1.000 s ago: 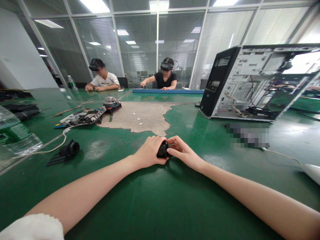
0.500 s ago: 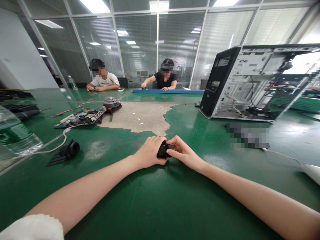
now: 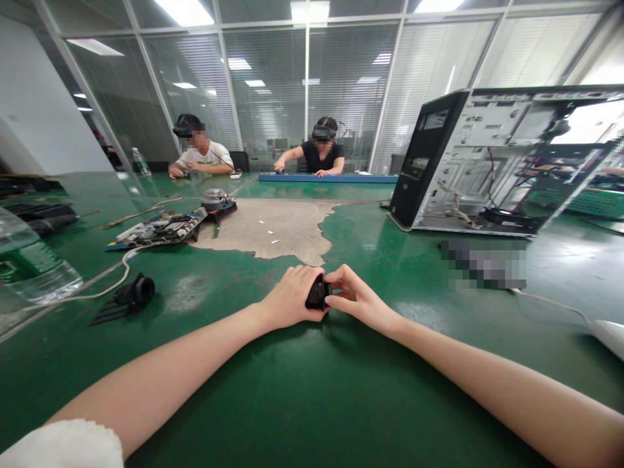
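Note:
A small black part (image 3: pixel 316 294) is held between my two hands above the green table (image 3: pixel 302 396), near the middle of the view. My left hand (image 3: pixel 294 296) wraps round its left side, with the fingers over the top and the thumb below. From the right, my right hand (image 3: pixel 351 292) pinches the part's right edge between thumb and fingers. The palm side of my left hand is hidden. To the left lies a black plastic piece with a round opening (image 3: pixel 139 290) and thin prongs.
An open computer case (image 3: pixel 433 162) stands at the right. A circuit board (image 3: pixel 160 229), a cable and a large bottle (image 3: pixel 34 260) are at the left. A white mouse (image 3: pixel 609 338) lies far right. Two people (image 3: pixel 324 153) sit across the table beyond a blue bar (image 3: pixel 331 178).
My hands and the black part have stayed almost still. Across the table, the person at the left has raised one hand slightly.

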A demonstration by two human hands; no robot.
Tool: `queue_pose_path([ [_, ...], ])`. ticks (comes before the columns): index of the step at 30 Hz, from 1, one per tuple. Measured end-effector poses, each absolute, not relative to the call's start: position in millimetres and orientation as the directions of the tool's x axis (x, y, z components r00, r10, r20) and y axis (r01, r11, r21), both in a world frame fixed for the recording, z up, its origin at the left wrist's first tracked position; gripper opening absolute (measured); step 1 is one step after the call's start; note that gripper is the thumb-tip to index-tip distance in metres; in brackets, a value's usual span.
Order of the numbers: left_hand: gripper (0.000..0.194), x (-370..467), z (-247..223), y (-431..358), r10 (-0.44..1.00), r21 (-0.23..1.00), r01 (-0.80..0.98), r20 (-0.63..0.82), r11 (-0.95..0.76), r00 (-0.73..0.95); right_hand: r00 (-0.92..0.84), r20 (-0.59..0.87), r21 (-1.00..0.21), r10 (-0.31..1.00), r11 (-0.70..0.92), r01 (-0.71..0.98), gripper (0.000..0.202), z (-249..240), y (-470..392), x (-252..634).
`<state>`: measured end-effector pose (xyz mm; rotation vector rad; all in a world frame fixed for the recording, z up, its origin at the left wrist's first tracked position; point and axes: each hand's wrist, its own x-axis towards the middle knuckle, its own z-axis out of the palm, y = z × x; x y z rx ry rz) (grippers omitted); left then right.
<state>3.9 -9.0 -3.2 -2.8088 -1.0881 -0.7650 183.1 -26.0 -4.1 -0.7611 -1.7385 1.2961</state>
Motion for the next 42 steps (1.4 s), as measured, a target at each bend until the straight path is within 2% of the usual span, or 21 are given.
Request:
queue_pose_path([
  [4, 0.054, 4.0, -3.7, -9.2, 0.623, 0.142, 0.640, 0.461, -0.755, 0.632, -0.450, 0.264, -0.957, 0.853, 0.291, -0.010, 0.021, -4.1, -24.8, 182.4],
  [11, 0.051, 5.3, -2.7, -9.5, 0.633, 0.171, 0.636, 0.455, -0.752, 0.626, -0.456, 0.220, -0.955, 0.862, 0.286, 0.080, 0.026, -5.0, -24.3, 183.5],
  [16, 0.055, 5.0, -1.9, -9.7, 0.640, 0.172, 0.639, 0.434, -0.750, 0.634, -0.489, 0.237, -0.955, 0.839, 0.293, 0.040, 0.029, -4.1, -26.1, 184.2],
  [21, 0.053, 5.0, -3.3, -9.7, 0.642, 0.177, 0.644, 0.450, -0.745, 0.620, -0.453, 0.262, -0.957, 0.852, 0.290, -0.007, 0.021, -3.6, -25.9, 182.9],
  [29, 0.051, 5.6, -1.5, -9.9, 0.631, 0.159, 0.638, 0.447, -0.754, 0.634, -0.456, 0.233, -0.954, 0.859, 0.293, 0.065, 0.026, -4.0, -24.5, 182.8],
  [35, 0.055, 4.6, -1.6, -9.7, 0.641, 0.176, 0.639, 0.437, -0.749, 0.631, -0.489, 0.244, -0.952, 0.838, 0.303, 0.043, 0.030, -5.1, -26.5, 184.0],
  [42, 0.053, 5.2, -3.2, -9.8, 0.640, 0.183, 0.638, 0.452, -0.748, 0.621, -0.447, 0.278, -0.948, 0.850, 0.318, 0.017, 0.019, -4.0, -26.5, 183.3],
])
